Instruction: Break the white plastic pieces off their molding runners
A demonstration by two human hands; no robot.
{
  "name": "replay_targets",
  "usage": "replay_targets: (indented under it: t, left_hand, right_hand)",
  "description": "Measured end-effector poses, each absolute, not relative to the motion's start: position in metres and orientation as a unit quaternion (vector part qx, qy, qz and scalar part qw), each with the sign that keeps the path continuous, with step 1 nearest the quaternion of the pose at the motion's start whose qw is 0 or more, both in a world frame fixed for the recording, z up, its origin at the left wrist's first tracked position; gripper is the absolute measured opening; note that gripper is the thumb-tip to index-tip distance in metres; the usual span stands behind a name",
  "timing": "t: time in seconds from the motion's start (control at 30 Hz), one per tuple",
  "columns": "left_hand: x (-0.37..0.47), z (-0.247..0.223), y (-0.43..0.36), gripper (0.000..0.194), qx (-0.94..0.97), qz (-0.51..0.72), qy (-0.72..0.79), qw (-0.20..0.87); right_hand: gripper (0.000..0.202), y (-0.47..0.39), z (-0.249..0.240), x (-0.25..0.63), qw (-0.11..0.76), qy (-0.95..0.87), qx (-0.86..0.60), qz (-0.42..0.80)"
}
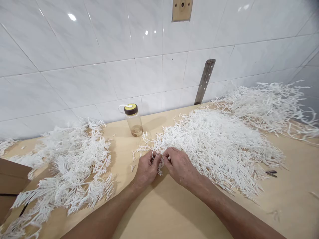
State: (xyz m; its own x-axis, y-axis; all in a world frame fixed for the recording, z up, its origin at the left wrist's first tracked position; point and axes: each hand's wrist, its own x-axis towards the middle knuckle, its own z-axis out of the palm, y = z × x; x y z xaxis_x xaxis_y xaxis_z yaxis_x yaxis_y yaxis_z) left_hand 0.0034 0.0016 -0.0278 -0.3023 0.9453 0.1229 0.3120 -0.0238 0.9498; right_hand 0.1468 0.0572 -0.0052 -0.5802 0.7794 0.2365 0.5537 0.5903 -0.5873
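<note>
My left hand [147,167] is closed, its thumb and fingers pinched on a small white branched plastic strand [159,170]. Close against it, my right hand [178,166] pinches at the same piece, with the fingertips of both hands almost touching. The exact grip between the fingertips is partly hidden. Just behind and to the right of the hands spreads a large pile of white branched strands [216,146]. A few loose white bits [141,149] lie on the table left of that pile.
Another heap of white strands [72,162] covers the table's left side, beside a cardboard box [12,189]. A clear bottle [134,122] with a yellow-and-black lid stands near the tiled wall. Longer strands [274,106] lie at back right. A metal bracket [204,81] leans there; a small dark object [271,173] lies right.
</note>
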Motion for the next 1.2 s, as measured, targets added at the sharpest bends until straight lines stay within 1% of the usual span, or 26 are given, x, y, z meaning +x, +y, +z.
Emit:
replay_targets:
  t: [0.13, 0.33, 0.53, 0.63, 0.8, 0.87, 0.93, 1.0, 1.13, 1.2]
  left_hand:
    - [0.002, -0.027, 0.001, 0.034, 0.506, 0.504, 0.618, 0.330]
    - [0.001, -0.030, 0.003, 0.028, 0.528, 0.489, 0.627, 0.299]
    - [0.002, -0.031, 0.004, 0.025, 0.503, 0.521, 0.596, 0.346]
    - [0.003, -0.031, 0.004, 0.027, 0.498, 0.532, 0.584, 0.358]
    - [0.002, -0.031, 0.004, 0.029, 0.488, 0.533, 0.592, 0.356]
    - [-0.001, -0.031, 0.004, 0.028, 0.483, 0.533, 0.602, 0.348]
    - [-0.005, -0.031, 0.005, 0.028, 0.476, 0.535, 0.611, 0.336]
    - [-0.009, -0.033, 0.005, 0.028, 0.475, 0.537, 0.610, 0.337]
    - [-0.010, -0.035, 0.008, 0.033, 0.467, 0.553, 0.585, 0.366]
    - [-0.008, -0.034, 0.009, 0.035, 0.461, 0.559, 0.574, 0.381]
  right_hand:
    - [0.014, 0.056, -0.007, 0.147, 0.230, -0.851, -0.392, 0.264]
    - [0.014, 0.053, -0.003, 0.145, 0.181, -0.848, -0.405, 0.289]
    - [0.015, 0.052, 0.003, 0.149, 0.150, -0.866, -0.370, 0.302]
    - [0.014, 0.054, 0.002, 0.150, 0.163, -0.863, -0.361, 0.314]
    - [0.011, 0.053, -0.001, 0.148, 0.211, -0.830, -0.386, 0.343]
    - [0.010, 0.050, 0.002, 0.148, 0.198, -0.841, -0.345, 0.366]
    - [0.009, 0.046, 0.007, 0.151, 0.177, -0.859, -0.272, 0.395]
    - [0.008, 0.044, 0.012, 0.154, 0.177, -0.858, -0.233, 0.422]
    - [0.007, 0.054, 0.017, 0.162, 0.199, -0.772, -0.298, 0.526]
    - [0.007, 0.062, 0.016, 0.166, 0.227, -0.736, -0.335, 0.542]
